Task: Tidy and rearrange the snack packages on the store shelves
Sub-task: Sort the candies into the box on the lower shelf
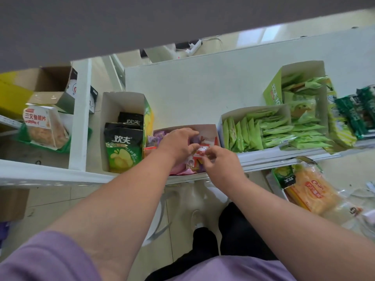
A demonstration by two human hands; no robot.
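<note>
— Purple sleeves and black trousers fill the bottom of the view; both forearms reach up to the white shelf (203, 88). What are the hands doing?

— Both are in the low open box (205, 129) at the shelf's front edge, the one full of small mixed packets (194, 160), red, purple and pink. His left hand (178, 144) lies over the heap with fingers curled down onto it. His right hand (220, 159) pinches a small red-and-white packet (200, 152) between thumb and fingertips, and the left fingers touch the same packet.

— How will those handle?

— Light and crinkly, I'd judge, with slick film wrappers. Pinching a sealed edge should hold better than squeezing the middle, which might crush whatever's inside. They'd slide over each other easily, so straightening them in a row could take both hands.

— And the neighbours?

— Just left stands a taller box holding black-and-green chip bags (121, 151), upright. To the right, a box of pale green sachets (261, 131) packed on edge, with a second green carton (294, 88) behind it, its contents looser. Dark green packs (357, 112) sit at the far right.

— Anything below?

— An orange chips bag (312, 191) lies lower down on the right, near clear wrapping. Whether that's a lower shelf or the floor, I can't tell.
</note>
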